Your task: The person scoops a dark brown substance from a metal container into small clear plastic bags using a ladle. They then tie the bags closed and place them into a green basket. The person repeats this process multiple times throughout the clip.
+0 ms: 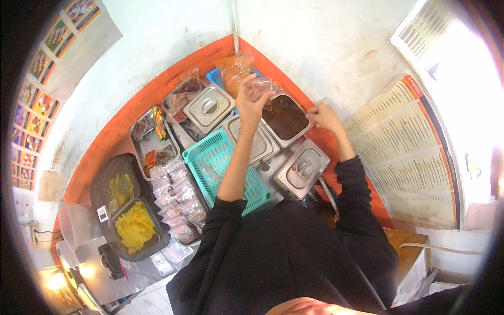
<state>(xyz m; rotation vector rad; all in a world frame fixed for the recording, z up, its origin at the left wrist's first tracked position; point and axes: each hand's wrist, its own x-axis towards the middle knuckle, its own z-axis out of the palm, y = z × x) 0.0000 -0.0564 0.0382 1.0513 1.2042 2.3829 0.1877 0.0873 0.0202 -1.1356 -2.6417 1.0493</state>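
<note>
My left hand pinches a small clear plastic bag between thumb and fingers, above the far part of the counter. Just right of it lies an uncovered steel pan of dark brown sauce. My right hand is at that pan's right rim, its fingers bent together and slightly blurred. Whether it grips anything there cannot be told. Beneath my left forearm are a lidded steel pan and a turquoise plastic basket, both partly hidden. Another lidded steel pan is nearer my right sleeve.
Left of the basket are rows of filled zip bags, a steel tray with sachets and a black container of yellow food. A large orange-filled bag stands in the corner. A printed menu hangs at right.
</note>
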